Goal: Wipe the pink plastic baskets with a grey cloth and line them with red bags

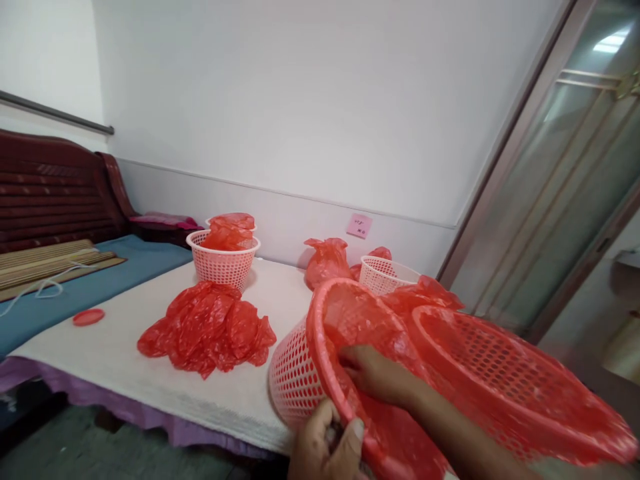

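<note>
A pink mesh basket [293, 383] lies tilted on its side at the table's near edge, lined with a red plastic bag [360, 313]. My left hand [325, 447] pinches the basket's rim and the bag's edge at the bottom of the view. My right hand [373, 373] reaches inside the basket and presses the bag against its inner wall, fingers curled on the plastic. A second, larger red basket [500, 380] lies tilted just to the right, over my right forearm.
A heap of loose red bags [207, 327] lies mid-table on the white cloth [115, 360]. Two bag-lined pink baskets [223, 257] and an unlined one [385, 273] stand near the far wall. A red lid [89, 317] rests on the blue mat at left. A glass door stands at right.
</note>
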`<state>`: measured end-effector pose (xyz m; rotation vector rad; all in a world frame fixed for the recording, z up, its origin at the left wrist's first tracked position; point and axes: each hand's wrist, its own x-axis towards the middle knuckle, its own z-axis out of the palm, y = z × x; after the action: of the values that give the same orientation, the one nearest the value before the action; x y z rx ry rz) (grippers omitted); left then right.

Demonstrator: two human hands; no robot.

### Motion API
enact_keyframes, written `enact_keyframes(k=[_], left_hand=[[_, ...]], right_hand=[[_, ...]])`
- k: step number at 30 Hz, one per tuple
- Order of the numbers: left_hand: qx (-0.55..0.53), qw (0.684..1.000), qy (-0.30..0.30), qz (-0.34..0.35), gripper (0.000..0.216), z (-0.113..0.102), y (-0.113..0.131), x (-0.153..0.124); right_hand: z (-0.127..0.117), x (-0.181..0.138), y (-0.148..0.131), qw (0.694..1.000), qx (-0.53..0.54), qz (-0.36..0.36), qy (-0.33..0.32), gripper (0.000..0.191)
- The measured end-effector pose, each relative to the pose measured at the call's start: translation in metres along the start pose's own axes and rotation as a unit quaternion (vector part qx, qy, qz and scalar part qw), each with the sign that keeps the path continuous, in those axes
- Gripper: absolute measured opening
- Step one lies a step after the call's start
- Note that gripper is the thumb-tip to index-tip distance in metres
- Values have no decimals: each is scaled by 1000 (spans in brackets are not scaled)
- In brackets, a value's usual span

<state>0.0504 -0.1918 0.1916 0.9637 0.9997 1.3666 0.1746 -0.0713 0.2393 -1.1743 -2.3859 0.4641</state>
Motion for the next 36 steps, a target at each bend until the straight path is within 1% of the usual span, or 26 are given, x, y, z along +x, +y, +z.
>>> enact_keyframes(k=[2, 4, 5, 7, 10, 14, 17, 20, 24, 26, 28, 30, 34, 36], left_hand=[[-28, 999, 16, 24, 40, 1, 12, 12], [-67, 996, 35, 41, 40, -4, 26, 24], [-84, 995, 45, 39, 40, -8, 33, 30], [-104, 992, 57, 34, 39, -19, 44, 40], [-122, 990, 63, 42, 37, -33, 50, 49], [-169, 981, 80, 52, 37, -43, 44, 45], [-178, 977, 104, 58, 40, -48, 36, 40], [-153, 977, 134, 60, 40, -57, 30, 41], [-100, 980, 161, 59, 35, -77, 24, 41], [-74, 980, 175, 58, 35, -86, 23, 37], [-50, 976, 202, 67, 39, -92, 23, 30], [-46, 975, 208, 62, 43, -91, 26, 25], [-94, 982, 160, -27, 45, -73, 32, 25], [-107, 982, 150, -35, 43, -64, 33, 29]], right_hand=[[-17, -14, -7, 1000, 27, -3, -7, 19], [-28, -32, -17, 998, 59, -4, 10, 23], [-31, -40, -22, 998, 65, -8, 16, 24], [-31, -51, -28, 998, 53, -23, 18, 23], [-20, -52, -26, 998, 10, -54, 38, 18], [-2, -40, -18, 990, -48, -113, 69, 14], [8, -35, -18, 985, -75, -131, 84, 16], [15, -33, -21, 981, -104, -140, 90, 20], [24, -32, -29, 975, -137, -151, 86, 24], [27, -30, -33, 974, -144, -149, 96, 24], [31, -28, -36, 971, -150, -147, 110, 26], [33, -26, -38, 969, -158, -148, 122, 28], [35, -22, -41, 963, -172, -155, 137, 33], [34, -24, -42, 963, -162, -168, 138, 39]])
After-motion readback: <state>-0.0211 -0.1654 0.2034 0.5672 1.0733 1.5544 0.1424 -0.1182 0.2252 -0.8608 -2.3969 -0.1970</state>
